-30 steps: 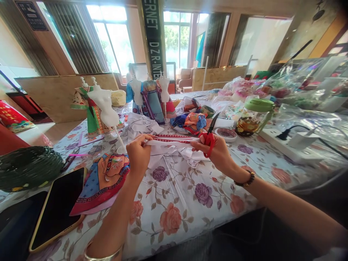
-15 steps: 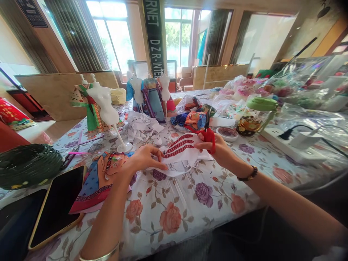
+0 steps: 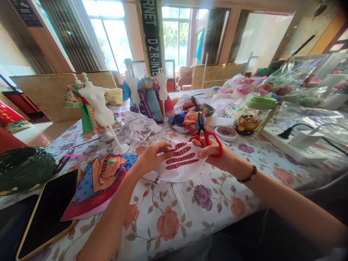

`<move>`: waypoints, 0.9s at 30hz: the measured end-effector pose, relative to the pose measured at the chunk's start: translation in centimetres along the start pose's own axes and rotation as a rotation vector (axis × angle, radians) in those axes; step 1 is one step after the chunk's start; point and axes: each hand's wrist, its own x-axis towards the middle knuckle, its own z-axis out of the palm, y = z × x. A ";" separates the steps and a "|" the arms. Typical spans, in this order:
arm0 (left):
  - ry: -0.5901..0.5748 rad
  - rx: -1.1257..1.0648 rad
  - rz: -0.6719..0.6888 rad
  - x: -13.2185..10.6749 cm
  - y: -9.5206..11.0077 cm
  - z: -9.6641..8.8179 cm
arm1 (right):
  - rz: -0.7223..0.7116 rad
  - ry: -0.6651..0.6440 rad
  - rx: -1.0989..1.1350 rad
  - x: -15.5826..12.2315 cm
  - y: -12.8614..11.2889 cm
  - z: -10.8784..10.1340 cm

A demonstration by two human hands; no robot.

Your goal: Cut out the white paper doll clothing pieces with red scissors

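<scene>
A white piece of cloth [image 3: 176,174] printed with several red patterned strips is stretched between my hands above the table. My left hand [image 3: 153,156] pinches its left edge between thumb and fingers. My right hand [image 3: 221,156] grips the cloth's right edge and also carries red-handled scissors [image 3: 216,139], whose dark blades point up and away from me. To the left of the cloth lies a cut-out printed dress piece [image 3: 102,177] in blue, orange and red. White cloth scraps [image 3: 140,127] are heaped behind my left hand.
Small white mannequins [image 3: 96,103] stand behind, some dressed. A phone [image 3: 50,214] and a dark green basket [image 3: 25,168] are at left. On the right are a tape roll [image 3: 226,133], a green-lidded jar [image 3: 251,116], a power strip [image 3: 288,143] and plastic-wrapped items.
The cloth has been turned and spread flatter, showing more red strips. My right hand has swung the scissors' handles outward to the right. The view has shifted slightly.
</scene>
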 end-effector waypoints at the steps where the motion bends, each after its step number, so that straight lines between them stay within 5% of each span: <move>1: 0.009 -0.017 -0.005 0.0 0.0 -0.2 | 0.021 -0.030 0.012 0.0 0.0 -0.1; 7: 0.105 -0.109 0.000 -0.3 0.6 -1.3 | 0.028 -0.079 0.029 0.3 0.7 -0.7; 14: 0.029 -0.130 -0.051 -0.5 1.1 -1.5 | -0.016 -0.106 0.047 0.4 1.0 -0.8; 27: 0.075 -0.133 -0.019 -0.5 1.3 -0.9 | -0.031 -0.128 -0.142 0.1 1.0 -0.7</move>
